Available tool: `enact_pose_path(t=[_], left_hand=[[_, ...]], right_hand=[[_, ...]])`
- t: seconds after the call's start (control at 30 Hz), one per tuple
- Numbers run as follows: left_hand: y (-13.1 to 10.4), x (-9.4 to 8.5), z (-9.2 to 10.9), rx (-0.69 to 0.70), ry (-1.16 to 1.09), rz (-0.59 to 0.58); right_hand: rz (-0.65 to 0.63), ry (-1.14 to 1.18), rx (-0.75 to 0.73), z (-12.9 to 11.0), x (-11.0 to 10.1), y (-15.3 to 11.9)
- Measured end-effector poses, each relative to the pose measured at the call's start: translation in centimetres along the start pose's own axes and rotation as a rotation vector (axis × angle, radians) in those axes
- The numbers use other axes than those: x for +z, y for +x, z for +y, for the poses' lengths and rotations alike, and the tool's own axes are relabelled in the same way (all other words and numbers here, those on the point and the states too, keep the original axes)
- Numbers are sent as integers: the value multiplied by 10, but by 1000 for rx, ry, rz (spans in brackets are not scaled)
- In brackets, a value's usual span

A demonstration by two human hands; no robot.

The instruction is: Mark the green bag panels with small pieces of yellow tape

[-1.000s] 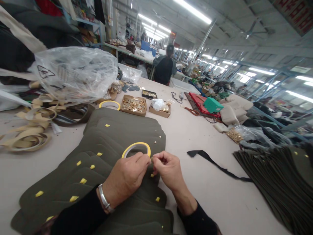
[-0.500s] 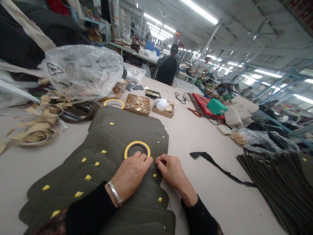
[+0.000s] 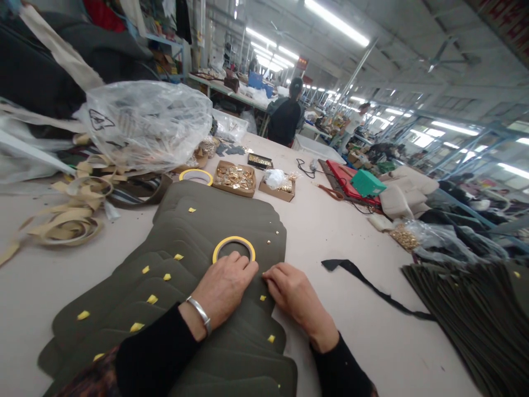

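Observation:
Overlapping dark olive fabric pieces (image 3: 225,212) lie fanned down the table, dotted with small yellow tape bits (image 3: 178,257). My left hand (image 3: 227,286), with a silver bracelet at the wrist, has its fingers closed on the near edge of a roll of yellow tape (image 3: 236,239). Just right of it, my right hand (image 3: 295,298) is pinched at the right edge of the fabric. A small yellowish speck, apparently a piece of yellow tape, shows at its fingertips. Shiny studs (image 3: 269,241) sit on the top piece beyond the hands.
Boxes of gold metal fittings (image 3: 235,179) stand at the back beside a second tape roll (image 3: 196,176). Plastic bags and coiled tan strips (image 3: 66,229) fill the left. A black strip (image 3: 372,289) and stacked olive pieces (image 3: 458,320) lie right. A person (image 3: 285,116) is further off.
Both hands keep nearly the same place, with the left still at the tape roll. My right fingers shift slightly at the fabric edge. The whole view has moved a little.

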State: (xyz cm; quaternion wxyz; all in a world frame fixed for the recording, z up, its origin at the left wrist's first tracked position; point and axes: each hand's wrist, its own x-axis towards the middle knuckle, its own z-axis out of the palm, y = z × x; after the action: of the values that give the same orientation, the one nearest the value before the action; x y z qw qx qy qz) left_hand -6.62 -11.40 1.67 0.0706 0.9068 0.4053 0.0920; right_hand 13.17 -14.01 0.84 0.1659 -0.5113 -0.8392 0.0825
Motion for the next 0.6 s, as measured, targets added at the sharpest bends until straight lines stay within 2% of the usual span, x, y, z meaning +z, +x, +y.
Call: enact_pose_path(t=[0.07,0.2,0.33,0.4,0.53,0.6], left_hand=[[2,1,-1,10,26,6],[4,0,-4,45,-10,14],[3,-7,-8,60,-118,47],[2,-10,-10,80,-159,61],[-1,-6,-14,120,-227,101],[-2,-2,-16,129,-267,147]], right_hand=[[-49,-55,36,-4,3,4],[-89,-76,258,-12,7,14],[-45,52,419,-13,5,18],[-60,163,441,-10,2,16],[-260,406,378,-2,-8,10],[-298,481,320,0,-13,8]])
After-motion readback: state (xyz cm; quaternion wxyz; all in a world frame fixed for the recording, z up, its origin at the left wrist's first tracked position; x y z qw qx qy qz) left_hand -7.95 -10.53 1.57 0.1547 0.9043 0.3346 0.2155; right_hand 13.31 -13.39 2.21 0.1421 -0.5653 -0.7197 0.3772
